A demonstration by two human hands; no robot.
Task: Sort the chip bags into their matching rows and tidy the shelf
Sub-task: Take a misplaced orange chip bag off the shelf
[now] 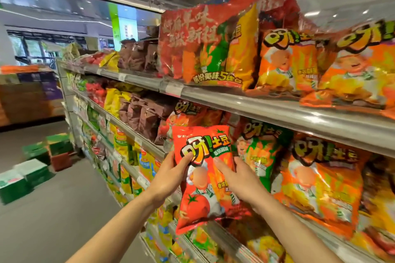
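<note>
Fingers [222,165] press red tomato bag [205,179] — upright.

Person's body: two bare forearms and hands, nothing worn.
Left hand [171,179] and right hand [239,179] both ungloved; no rings, watch or wristbands visible. Forearms bare right down to the bottom frame edge, no sleeve or cuff in view. Nails short, unpainted. Slim wrists, no markings seen.

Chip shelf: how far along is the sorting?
Done: orange bags stand in a row. In hand: left hand and right hand hold a red tomato chip bag off the shelf. Left: placing it with matching red bags; the rest is too blurred to judge.
</note>
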